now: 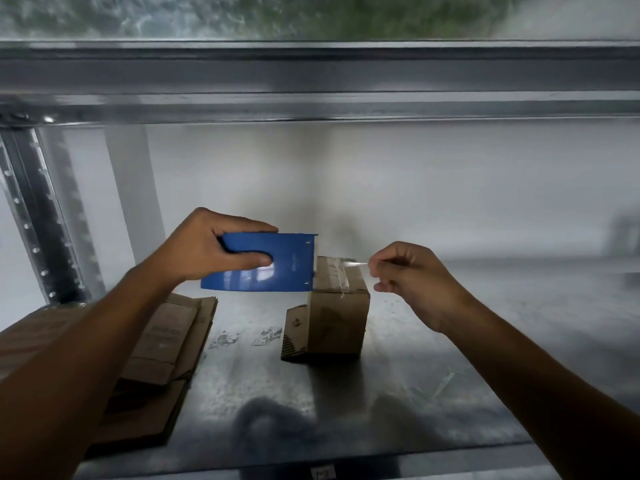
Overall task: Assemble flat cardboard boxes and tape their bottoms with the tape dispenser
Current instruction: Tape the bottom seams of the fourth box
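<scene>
My left hand (211, 249) grips a blue tape dispenser (277, 263) held in the air, just left of a small assembled cardboard box (334, 317) standing on the metal shelf (415, 375). A strip of clear tape (351, 265) runs from the dispenser's right end across the box top. My right hand (412, 278) pinches the free end of that strip between thumb and forefinger, to the right of the box. Older tape lies across the top of the box. One lower flap sticks out at the box's left side.
A stack of flat cardboard boxes (156, 355) lies on the shelf at the left, partly under my left forearm. A perforated metal upright (38, 220) stands at the far left. The upper shelf beam (311, 81) crosses overhead. A white wall closes the back.
</scene>
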Action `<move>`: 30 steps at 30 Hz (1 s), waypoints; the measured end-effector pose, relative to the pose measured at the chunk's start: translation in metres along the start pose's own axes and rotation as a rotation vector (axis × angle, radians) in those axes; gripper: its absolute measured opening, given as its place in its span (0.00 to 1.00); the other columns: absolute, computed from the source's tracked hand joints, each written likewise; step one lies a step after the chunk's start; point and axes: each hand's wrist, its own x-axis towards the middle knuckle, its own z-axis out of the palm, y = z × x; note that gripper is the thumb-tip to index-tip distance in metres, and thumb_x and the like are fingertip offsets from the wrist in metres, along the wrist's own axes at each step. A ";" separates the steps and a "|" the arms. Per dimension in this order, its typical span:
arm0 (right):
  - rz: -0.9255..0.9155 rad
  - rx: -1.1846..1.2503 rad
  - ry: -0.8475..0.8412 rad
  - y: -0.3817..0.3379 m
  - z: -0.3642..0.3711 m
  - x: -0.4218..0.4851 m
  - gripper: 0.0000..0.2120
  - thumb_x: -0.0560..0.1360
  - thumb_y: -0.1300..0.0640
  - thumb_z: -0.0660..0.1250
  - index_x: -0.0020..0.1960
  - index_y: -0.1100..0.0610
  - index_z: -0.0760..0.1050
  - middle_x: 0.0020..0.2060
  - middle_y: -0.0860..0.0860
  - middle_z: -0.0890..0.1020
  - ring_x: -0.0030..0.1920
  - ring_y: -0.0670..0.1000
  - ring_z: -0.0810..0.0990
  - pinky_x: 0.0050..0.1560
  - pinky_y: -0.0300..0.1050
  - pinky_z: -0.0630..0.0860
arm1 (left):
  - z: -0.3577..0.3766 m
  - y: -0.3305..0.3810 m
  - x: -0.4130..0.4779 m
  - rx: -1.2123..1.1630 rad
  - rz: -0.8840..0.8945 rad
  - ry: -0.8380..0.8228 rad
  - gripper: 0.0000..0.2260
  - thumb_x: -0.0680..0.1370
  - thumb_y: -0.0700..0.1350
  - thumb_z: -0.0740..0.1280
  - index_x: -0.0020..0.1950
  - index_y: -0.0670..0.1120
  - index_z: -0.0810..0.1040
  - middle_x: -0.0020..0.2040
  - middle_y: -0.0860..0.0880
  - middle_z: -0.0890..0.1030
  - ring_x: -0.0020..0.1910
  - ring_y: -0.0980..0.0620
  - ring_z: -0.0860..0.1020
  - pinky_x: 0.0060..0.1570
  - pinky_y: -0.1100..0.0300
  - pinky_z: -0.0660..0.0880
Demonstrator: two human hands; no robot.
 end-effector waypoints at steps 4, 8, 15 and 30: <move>0.098 0.038 -0.023 0.004 -0.010 -0.007 0.09 0.77 0.68 0.69 0.42 0.59 0.83 0.36 0.53 0.80 0.39 0.50 0.79 0.44 0.43 0.81 | -0.011 -0.008 -0.014 -0.065 -0.041 0.040 0.18 0.69 0.44 0.78 0.59 0.53 0.85 0.52 0.56 0.87 0.50 0.55 0.86 0.51 0.64 0.81; 0.194 0.212 -0.031 0.007 -0.005 -0.014 0.07 0.75 0.66 0.71 0.40 0.59 0.83 0.35 0.55 0.79 0.33 0.49 0.77 0.43 0.45 0.81 | -0.014 -0.006 -0.016 -0.088 -0.078 0.010 0.17 0.70 0.45 0.77 0.59 0.51 0.85 0.52 0.55 0.87 0.51 0.54 0.86 0.50 0.64 0.81; 0.271 0.229 -0.021 0.014 0.000 -0.019 0.07 0.74 0.66 0.73 0.38 0.60 0.84 0.32 0.54 0.77 0.29 0.49 0.74 0.42 0.45 0.80 | -0.014 0.000 -0.024 -0.074 -0.130 -0.017 0.16 0.70 0.46 0.77 0.58 0.51 0.85 0.52 0.56 0.87 0.51 0.56 0.86 0.49 0.67 0.80; 0.401 0.182 -0.015 0.031 -0.005 -0.020 0.05 0.73 0.61 0.77 0.47 0.62 0.85 0.41 0.58 0.84 0.39 0.54 0.79 0.43 0.48 0.80 | 0.001 -0.004 -0.029 -0.054 -0.177 -0.014 0.17 0.71 0.49 0.77 0.59 0.53 0.86 0.52 0.57 0.87 0.51 0.56 0.86 0.52 0.63 0.81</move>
